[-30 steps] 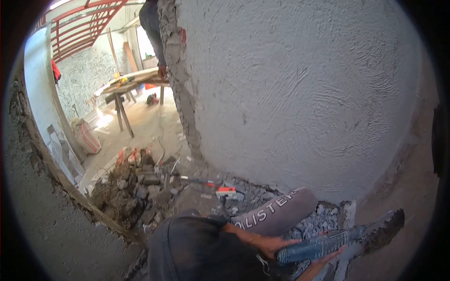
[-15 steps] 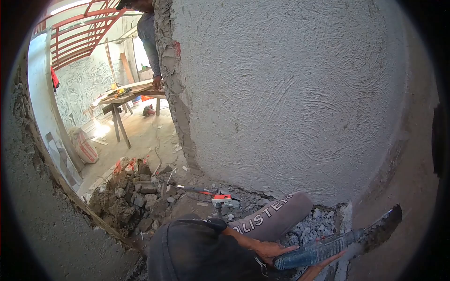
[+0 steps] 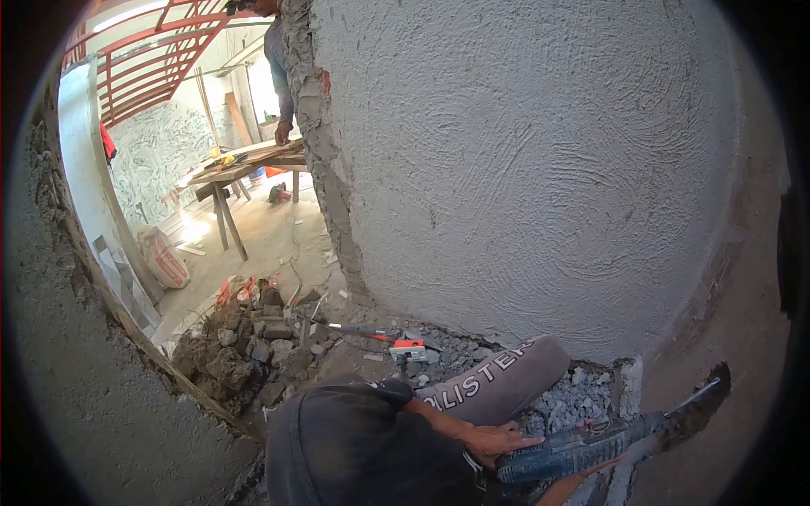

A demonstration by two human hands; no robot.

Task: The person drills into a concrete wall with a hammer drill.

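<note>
A blue-green demolition hammer (image 3: 578, 449) lies across the lower right of the view. Its chisel bit (image 3: 696, 392) reaches into a dark, rough hollow (image 3: 717, 379) in the wall. My left hand (image 3: 496, 442) is closed around the rear end, one finger stretched along the body. My right hand (image 3: 582, 482) grips it from below, its fingers along the underside and partly hidden. Under the tool, broken grey concrete (image 3: 574, 401) lies beside my bent leg (image 3: 506, 378) in printed grey trousers.
A rubble pile (image 3: 245, 346) sits left, near a red-and-white tool (image 3: 408, 350). A rough plastered wall (image 3: 523, 169) stands ahead. Through the opening, another person's hand (image 3: 283, 132) is at a wooden worktable (image 3: 245, 164); a sack (image 3: 162, 257) leans nearby.
The view has shifted slightly, so the room and rubble appear a little to the right. Both hands stay on the demolition hammer, its bit still in the hollow. The other person's hand has risen slightly from the worktable.
</note>
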